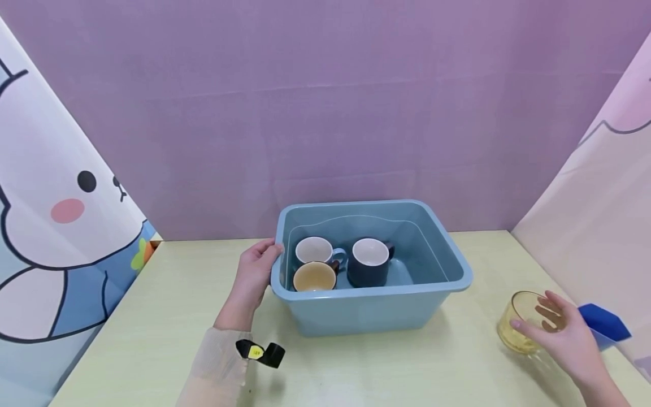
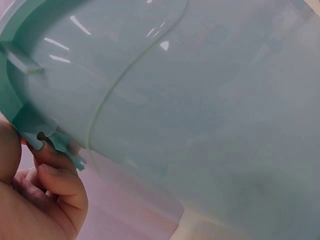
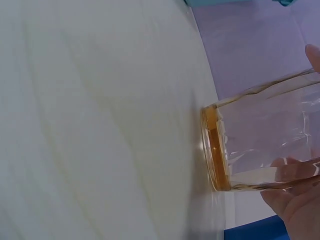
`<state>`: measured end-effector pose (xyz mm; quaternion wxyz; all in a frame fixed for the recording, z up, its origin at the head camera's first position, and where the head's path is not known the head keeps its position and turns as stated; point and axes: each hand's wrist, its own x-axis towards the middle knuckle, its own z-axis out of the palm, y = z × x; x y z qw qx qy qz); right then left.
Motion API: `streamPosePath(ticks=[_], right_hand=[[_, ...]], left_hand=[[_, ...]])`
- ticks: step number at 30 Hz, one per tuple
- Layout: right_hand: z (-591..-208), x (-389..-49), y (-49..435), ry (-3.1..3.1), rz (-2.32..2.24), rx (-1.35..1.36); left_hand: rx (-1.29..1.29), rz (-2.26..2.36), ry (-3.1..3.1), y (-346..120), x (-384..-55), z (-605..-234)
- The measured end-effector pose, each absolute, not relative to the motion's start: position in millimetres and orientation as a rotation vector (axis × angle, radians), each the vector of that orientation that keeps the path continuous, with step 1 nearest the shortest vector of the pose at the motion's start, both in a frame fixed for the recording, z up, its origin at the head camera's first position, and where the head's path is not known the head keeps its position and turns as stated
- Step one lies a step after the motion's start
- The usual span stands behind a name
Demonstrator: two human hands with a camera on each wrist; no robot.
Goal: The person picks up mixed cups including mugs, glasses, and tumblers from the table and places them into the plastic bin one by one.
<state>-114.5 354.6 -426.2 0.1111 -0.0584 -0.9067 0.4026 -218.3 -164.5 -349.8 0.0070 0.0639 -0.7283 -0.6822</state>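
Note:
My left hand [image 1: 254, 270] grips the left rim of a light blue plastic tub [image 1: 361, 312], thumb on top and fingers curled under the lip in the left wrist view. Inside the tub are a white-lined mug [image 1: 313, 250] with a pale blue handle, a tan-lined mug [image 1: 314, 277] with a dark handle, and a dark navy mug [image 1: 367, 272] with a white inside. Off to the tub's right, my right hand [image 1: 573, 338] holds an amber glass tumbler [image 1: 510, 332] between thumb and fingers. Its base is close to the tabletop in the right wrist view.
A blue angular container [image 1: 602, 325] stands behind the right hand at the table's right edge. The pale wooden table [image 1: 168, 316] meets a purple cloth backdrop [image 1: 346, 113]. Printed cloths hang at both sides. A black strap [image 1: 261, 353] sits at the left wrist.

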Motion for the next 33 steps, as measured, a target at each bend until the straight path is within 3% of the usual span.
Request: streamPosePath(ticks=[11,33], right_hand=[[-432,-114,359,-2.577,1.143,-0.209],[-398,-125,346,-2.512,1.173,-0.055]], left_hand=[[0.224,-2.131,-2.295,-165,-221,-352],[0.209,-2.132,-2.274,-165,-220,-353]])
